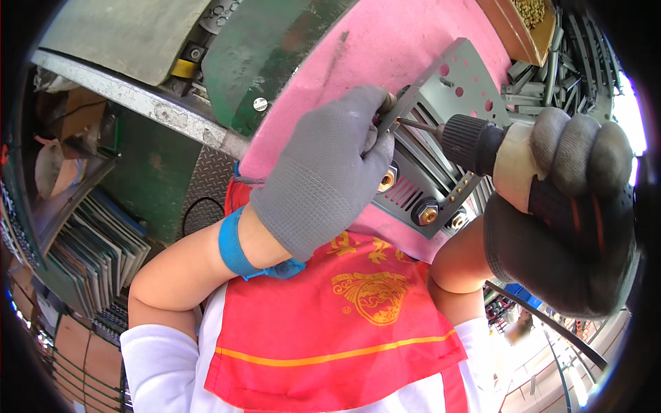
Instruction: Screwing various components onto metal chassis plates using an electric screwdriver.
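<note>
A grey metal housing [446,82] with round holes, vent slots and brass-centred fittings [428,215] lies tilted on a pink surface. My left hand [323,165], in a grey glove, has its thumb and fingers closed on the housing's left edge; the fingertips are partly hidden. In its dark glove, my right hand [578,199] is wrapped round a power screwdriver [469,143] with a black ribbed collar and pale tape behind it. The driver's thin bit [420,126] points left, its tip at a small brass-coloured screw [397,121] on the housing's edge.
A box [513,31] of small brass-coloured screws stands at the far right, beside a heap of grey metal pieces [585,58]. Left of the pink cloth [392,27] runs a worn metal bench edge [144,93]. Flat panels [96,255] are stacked upright at lower left.
</note>
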Demonstrator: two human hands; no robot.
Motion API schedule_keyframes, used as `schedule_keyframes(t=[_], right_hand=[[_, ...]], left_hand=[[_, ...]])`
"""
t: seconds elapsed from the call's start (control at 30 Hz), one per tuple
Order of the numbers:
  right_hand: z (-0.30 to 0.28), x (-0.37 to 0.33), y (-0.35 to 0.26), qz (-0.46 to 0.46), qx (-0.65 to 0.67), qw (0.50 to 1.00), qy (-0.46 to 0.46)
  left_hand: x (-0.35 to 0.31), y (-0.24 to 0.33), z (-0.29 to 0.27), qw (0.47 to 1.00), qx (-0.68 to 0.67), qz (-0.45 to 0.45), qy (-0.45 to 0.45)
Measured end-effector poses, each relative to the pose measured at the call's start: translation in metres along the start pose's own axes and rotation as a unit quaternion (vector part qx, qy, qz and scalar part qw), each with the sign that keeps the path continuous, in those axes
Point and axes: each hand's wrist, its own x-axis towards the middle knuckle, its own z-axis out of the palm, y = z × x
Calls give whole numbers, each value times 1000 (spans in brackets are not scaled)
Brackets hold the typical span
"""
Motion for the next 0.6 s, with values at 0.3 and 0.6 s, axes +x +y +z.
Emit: schedule_keyframes(t=[0.3, 0.6], right_hand=[[18, 7, -2, 60, -22, 997, -49], [13, -20, -6, -46, 4, 998, 50]], left_hand=[[-6, 0, -10, 998, -34, 48, -20], [14, 8, -33, 957, -272, -73, -66]])
